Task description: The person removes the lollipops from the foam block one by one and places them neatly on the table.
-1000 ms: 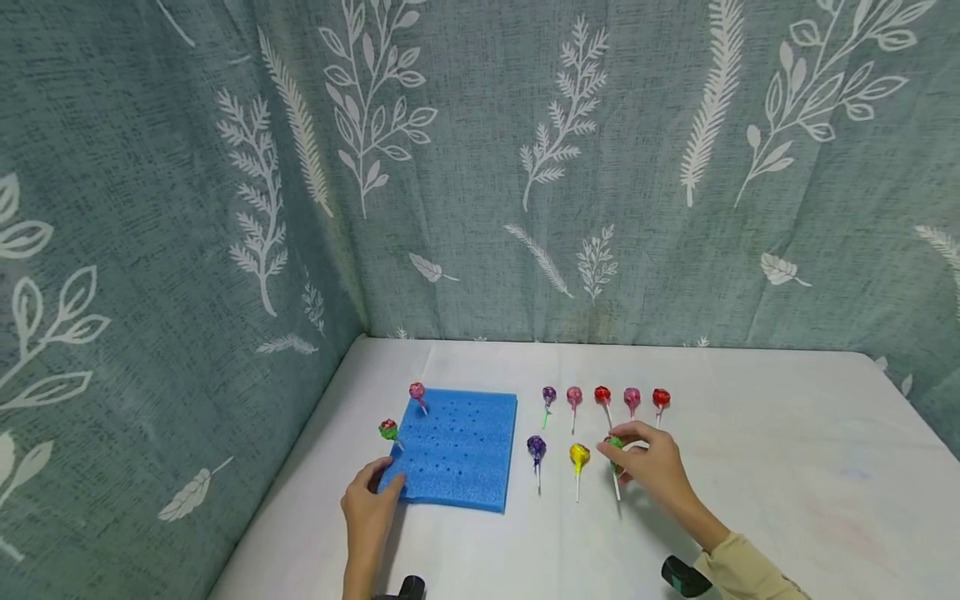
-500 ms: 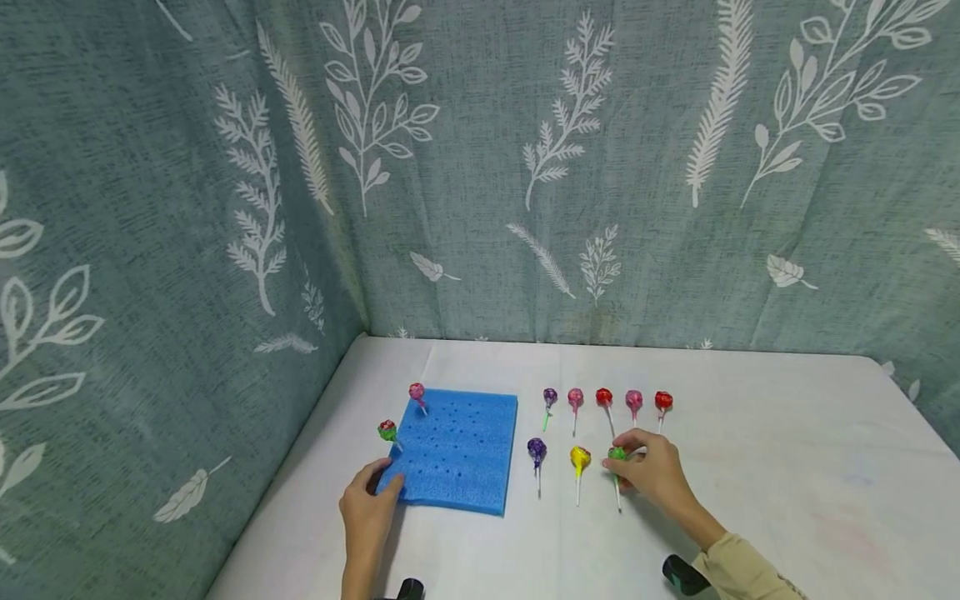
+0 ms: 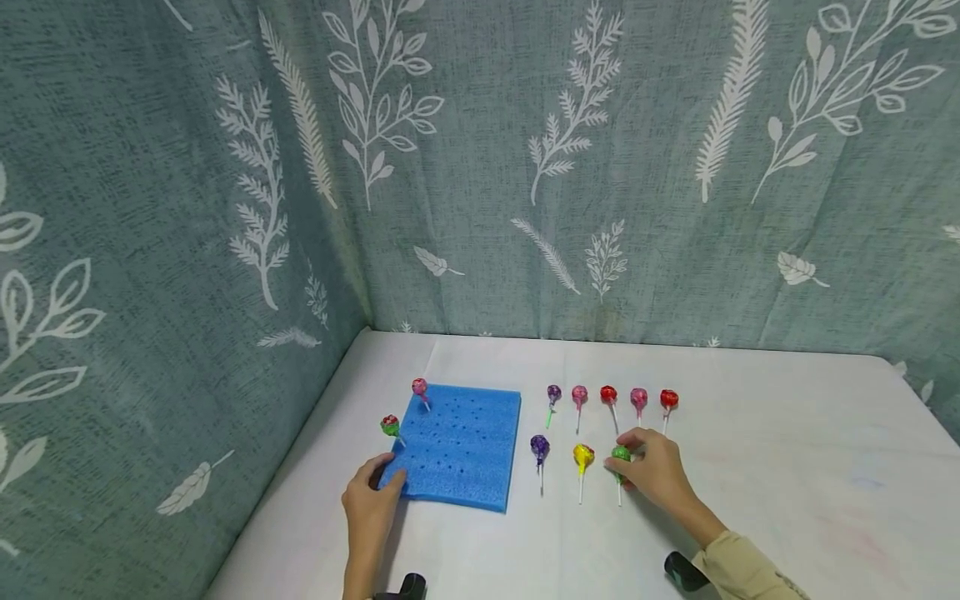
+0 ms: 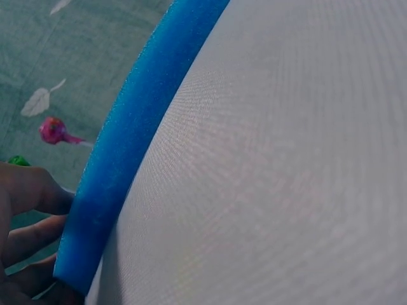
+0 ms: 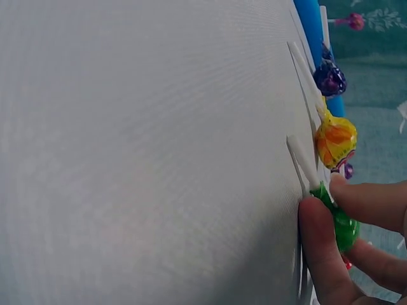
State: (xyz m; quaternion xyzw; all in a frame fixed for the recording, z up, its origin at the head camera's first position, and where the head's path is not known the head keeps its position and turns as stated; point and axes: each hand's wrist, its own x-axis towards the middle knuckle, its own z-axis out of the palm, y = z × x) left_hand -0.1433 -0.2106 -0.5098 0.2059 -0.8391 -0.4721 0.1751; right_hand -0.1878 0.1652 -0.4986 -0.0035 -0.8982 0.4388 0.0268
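My right hand (image 3: pixel 660 473) holds a green-wrapped lollipop (image 5: pixel 344 227) between thumb and fingers in the right wrist view, its white stick close over the table. In the head view this lollipop ends the near row, beside a yellow lollipop (image 3: pixel 583 456) and a purple one (image 3: pixel 539 446). At the left, my left hand (image 3: pixel 371 492) grips the near left corner of a blue foam board (image 3: pixel 457 450) dotted with small holes. A red-and-green lollipop (image 3: pixel 390 426) and a pink one (image 3: pixel 419 387) stand tilted in the board's left side.
Behind the near row lies a far row of lollipops: a small purple one (image 3: pixel 553 392), a pink one (image 3: pixel 580 395), a red one (image 3: pixel 608 394), another pink one (image 3: pixel 638 397) and another red one (image 3: pixel 669 400). A patterned green curtain (image 3: pixel 480 183) hangs behind the white table (image 3: pixel 787 442).
My right hand has come slightly down and nearer with the green lollipop, and more of its wrapper shows between the fingers. My left hand stays at the foam board's corner.
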